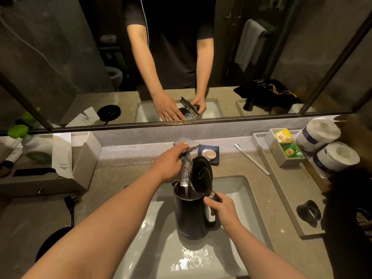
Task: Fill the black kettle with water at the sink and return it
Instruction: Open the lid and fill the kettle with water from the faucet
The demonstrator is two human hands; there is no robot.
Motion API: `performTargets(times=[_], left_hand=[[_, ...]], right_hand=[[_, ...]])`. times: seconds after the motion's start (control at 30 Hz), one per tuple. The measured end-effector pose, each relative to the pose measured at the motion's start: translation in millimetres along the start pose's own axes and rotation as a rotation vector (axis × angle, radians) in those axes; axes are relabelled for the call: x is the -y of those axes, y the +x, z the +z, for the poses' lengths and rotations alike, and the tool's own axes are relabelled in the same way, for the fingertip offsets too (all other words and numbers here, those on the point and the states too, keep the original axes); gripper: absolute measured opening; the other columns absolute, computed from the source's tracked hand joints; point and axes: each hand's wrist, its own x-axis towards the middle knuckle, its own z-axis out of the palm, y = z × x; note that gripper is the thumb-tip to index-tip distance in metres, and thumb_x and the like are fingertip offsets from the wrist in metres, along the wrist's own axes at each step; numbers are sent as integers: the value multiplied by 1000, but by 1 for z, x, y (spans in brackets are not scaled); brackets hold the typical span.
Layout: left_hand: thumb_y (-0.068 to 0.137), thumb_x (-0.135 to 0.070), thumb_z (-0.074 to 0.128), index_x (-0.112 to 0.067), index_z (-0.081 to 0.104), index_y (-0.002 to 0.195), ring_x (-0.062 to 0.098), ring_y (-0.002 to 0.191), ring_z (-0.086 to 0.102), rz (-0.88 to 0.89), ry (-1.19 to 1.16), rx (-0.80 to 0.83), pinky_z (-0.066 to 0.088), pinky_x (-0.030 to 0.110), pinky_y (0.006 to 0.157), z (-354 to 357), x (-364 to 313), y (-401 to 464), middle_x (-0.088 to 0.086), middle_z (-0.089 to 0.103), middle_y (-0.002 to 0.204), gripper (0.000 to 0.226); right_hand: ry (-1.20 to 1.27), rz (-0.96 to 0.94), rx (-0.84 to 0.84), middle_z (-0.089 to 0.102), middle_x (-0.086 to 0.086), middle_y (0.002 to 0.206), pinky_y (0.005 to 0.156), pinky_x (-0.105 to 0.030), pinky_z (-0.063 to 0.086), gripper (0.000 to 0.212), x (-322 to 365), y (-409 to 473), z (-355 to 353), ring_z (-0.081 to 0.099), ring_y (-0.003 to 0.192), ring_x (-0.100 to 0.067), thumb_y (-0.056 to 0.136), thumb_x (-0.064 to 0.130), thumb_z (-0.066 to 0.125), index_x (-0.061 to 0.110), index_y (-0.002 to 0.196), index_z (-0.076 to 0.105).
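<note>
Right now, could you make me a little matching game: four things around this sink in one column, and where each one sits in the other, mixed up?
Things:
1. kettle
2. toothbrush
3. soap
4. toilet rolls

Places:
A. on a small dark dish behind the sink
B. stacked at the far right edge of the counter
C. in the sink under the running tap, held by the right hand
D. lying loose on the counter, right of the sink

Pairs: 1-C, 2-D, 3-A, 4-B
</note>
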Motion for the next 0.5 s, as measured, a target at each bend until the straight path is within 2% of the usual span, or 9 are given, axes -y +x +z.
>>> performTargets(times=[0.1, 0.27, 0.33, 0.5], left_hand=[[88, -5, 45, -31, 38, 140, 22, 134, 35, -1, -2, -1, 33, 41, 107, 0, 1, 0, -4, 32, 152, 58], [88, -5, 46, -31, 37, 140, 22, 134, 35, 1, 2, -10, 32, 40, 107, 0, 0, -1, -4, 32, 152, 58], [88, -5, 46, -31, 37, 140, 21, 134, 34, -1, -1, -16, 32, 39, 107, 0, -1, -1, -4, 32, 152, 58], [88, -7, 49, -31, 37, 141, 20, 134, 35, -2, 12, -23, 30, 35, 104, 1, -1, -1, -5, 32, 152, 59]], right_hand=[[1, 2, -3, 62, -3, 58, 56, -31, 49, 47, -1, 1, 0, 55, 55, -19, 61, 46, 78, 4, 78, 67], [-14, 7, -12, 67, 7, 60, 62, -32, 50, 21, -1, 2, 1, 61, 65, -19, 68, 40, 78, 20, 70, 71], [-13, 1, -9, 66, 7, 58, 60, -30, 50, 17, 0, 1, 0, 60, 62, -16, 72, 35, 79, 23, 65, 69], [-1, 2, 9, 66, -1, 62, 59, -32, 48, 21, 2, 0, -1, 57, 61, -17, 75, 30, 80, 12, 72, 69]])
